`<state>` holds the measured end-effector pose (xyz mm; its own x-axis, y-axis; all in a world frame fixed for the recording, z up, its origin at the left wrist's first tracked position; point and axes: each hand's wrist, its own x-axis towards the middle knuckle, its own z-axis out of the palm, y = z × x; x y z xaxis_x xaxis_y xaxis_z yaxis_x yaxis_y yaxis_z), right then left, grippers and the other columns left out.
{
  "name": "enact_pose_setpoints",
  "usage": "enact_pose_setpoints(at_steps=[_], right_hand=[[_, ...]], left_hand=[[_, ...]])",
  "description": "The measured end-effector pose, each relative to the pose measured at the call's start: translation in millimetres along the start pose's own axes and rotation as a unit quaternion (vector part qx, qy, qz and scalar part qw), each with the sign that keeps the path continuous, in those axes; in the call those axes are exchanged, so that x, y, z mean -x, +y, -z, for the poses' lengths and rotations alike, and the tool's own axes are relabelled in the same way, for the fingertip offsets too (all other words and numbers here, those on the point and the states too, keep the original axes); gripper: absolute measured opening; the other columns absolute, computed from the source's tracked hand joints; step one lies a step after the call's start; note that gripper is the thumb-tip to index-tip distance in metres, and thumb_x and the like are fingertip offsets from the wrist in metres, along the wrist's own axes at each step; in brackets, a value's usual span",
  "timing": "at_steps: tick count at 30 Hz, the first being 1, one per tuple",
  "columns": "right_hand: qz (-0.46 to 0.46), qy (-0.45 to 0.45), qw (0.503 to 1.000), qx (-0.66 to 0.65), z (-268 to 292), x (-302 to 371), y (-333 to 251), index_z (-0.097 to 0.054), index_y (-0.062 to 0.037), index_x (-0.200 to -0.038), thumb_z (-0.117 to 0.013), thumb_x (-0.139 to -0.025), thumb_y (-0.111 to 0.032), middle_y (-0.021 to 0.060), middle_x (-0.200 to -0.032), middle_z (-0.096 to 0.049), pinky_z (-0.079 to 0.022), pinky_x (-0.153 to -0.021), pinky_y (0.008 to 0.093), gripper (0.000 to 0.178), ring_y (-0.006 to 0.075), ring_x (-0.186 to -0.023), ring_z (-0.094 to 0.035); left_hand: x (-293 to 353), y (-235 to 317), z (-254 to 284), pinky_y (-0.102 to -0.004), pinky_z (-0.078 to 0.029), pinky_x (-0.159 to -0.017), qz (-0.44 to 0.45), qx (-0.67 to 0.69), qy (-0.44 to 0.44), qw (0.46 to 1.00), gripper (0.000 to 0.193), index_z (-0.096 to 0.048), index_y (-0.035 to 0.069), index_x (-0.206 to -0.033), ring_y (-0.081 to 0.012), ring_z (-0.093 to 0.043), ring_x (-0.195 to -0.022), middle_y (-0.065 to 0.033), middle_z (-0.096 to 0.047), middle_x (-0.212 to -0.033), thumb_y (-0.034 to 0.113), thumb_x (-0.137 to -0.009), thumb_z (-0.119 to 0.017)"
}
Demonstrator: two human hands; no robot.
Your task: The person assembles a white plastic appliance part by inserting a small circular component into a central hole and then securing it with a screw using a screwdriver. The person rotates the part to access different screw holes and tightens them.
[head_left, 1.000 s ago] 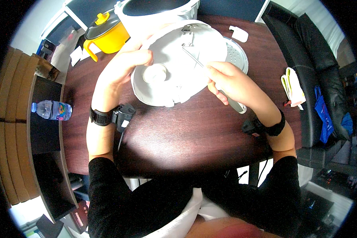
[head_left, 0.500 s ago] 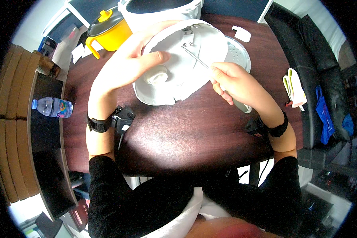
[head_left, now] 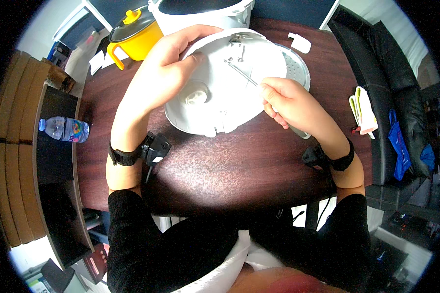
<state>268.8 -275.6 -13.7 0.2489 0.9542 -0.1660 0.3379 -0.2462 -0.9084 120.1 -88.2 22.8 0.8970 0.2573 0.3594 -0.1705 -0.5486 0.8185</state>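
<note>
My left hand [head_left: 164,71] grips the far left rim of a white oval appliance lid [head_left: 225,97], thumb on its inner face and fingers over the edge. The lid is tilted above the table, its inside facing me. A round white cup-like part [head_left: 195,94] sits on its near left area. My right hand [head_left: 286,100] is closed around a screwdriver [head_left: 242,73], whose thin metal shaft points to the far left. Its tip is beside a small metal bracket [head_left: 236,52] at the lid's far side; whether they touch, I cannot tell. A pale grey-green end shows below my right hand.
Behind the lid stands a large white appliance body [head_left: 200,18], with a yellow pot [head_left: 139,41] to its left. A perforated round plate [head_left: 298,63] lies partly under the lid. Further out are a white plastic piece [head_left: 300,43], folded cloth [head_left: 362,110] and a water bottle [head_left: 66,129].
The lid has shifted slightly to the right and toward me, with my left hand on it. The screwdriver tip is a little further from the bracket; my right hand has barely moved.
</note>
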Motion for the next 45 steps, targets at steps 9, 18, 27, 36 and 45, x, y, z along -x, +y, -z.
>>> enact_pose_setpoints(at_steps=[9, 18, 27, 36, 45], right_hand=[[0.085, 0.029, 0.996, 0.028, -1.4, -2.2, 7.7, -0.047, -0.004, -0.077, -0.038, -0.099, -0.018, -0.0015, -0.055, -0.044, -0.031, -0.039, 0.0193, 0.028, 0.0043, -0.041, -0.037], [0.071, 0.076, 0.993, 0.053, -0.4, 7.3, -3.6, -0.053, 0.0, -0.076, -0.046, -0.094, -0.02, 0.0067, -0.059, -0.053, -0.042, -0.054, 0.0318, 0.028, 0.0158, -0.053, -0.052], [-0.019, 0.046, 0.999, -0.02, -1.5, -0.3, -1.3, -0.051, -0.0003, -0.076, -0.043, -0.095, -0.02, 0.0056, -0.059, -0.052, -0.042, -0.052, 0.032, 0.029, 0.0141, -0.053, -0.051], [0.074, 0.085, 0.993, 0.04, -6.4, -1.9, 5.2, -0.051, 0.0009, -0.078, -0.044, -0.094, -0.018, 0.0103, -0.059, -0.05, -0.041, -0.053, 0.0338, 0.026, 0.018, -0.053, -0.05], [0.044, 0.058, 0.997, -0.013, -7.9, 1.4, 1.5, -0.049, -0.0006, -0.076, -0.041, -0.096, -0.023, 0.0054, -0.057, -0.049, -0.04, -0.045, 0.0299, 0.031, 0.0143, -0.047, -0.047]], left_hand=[[2.8, 13.1, 4.1, -0.0251, -0.035, -0.096, 0.038, 0.026, -0.057, 0.997, 0.041, -0.047, -0.001, -0.12, -0.0134, -0.049, -0.109, -0.0066, -0.055, -0.114, -0.007, -0.079, -0.048], [5.5, 6.5, -1.4, -0.0273, -0.039, -0.097, -0.007, -0.033, 0.002, 0.999, 0.047, -0.055, -0.002, -0.117, -0.018, -0.055, -0.11, -0.0114, -0.061, -0.111, -0.012, -0.073, -0.042], [3.9, 8.4, -2.3, -0.0273, -0.037, -0.098, -0.035, -0.147, 0.08, 0.985, 0.045, -0.053, 0.001, -0.119, -0.0155, -0.053, -0.112, -0.0079, -0.058, -0.115, -0.013, -0.078, -0.044], [7.2, 15.5, -13.4, -0.0282, -0.035, -0.1, -0.077, -0.189, 0.087, 0.975, 0.05, -0.052, 0.001, -0.119, -0.0177, -0.052, -0.114, -0.0103, -0.057, -0.114, -0.014, -0.073, -0.04], [7.9, 15.7, -12.6, -0.0285, -0.033, -0.102, -0.065, -0.154, 0.068, 0.984, 0.052, -0.049, 0.0, -0.121, -0.0176, -0.049, -0.116, -0.0109, -0.054, -0.117, -0.013, -0.072, -0.038]])
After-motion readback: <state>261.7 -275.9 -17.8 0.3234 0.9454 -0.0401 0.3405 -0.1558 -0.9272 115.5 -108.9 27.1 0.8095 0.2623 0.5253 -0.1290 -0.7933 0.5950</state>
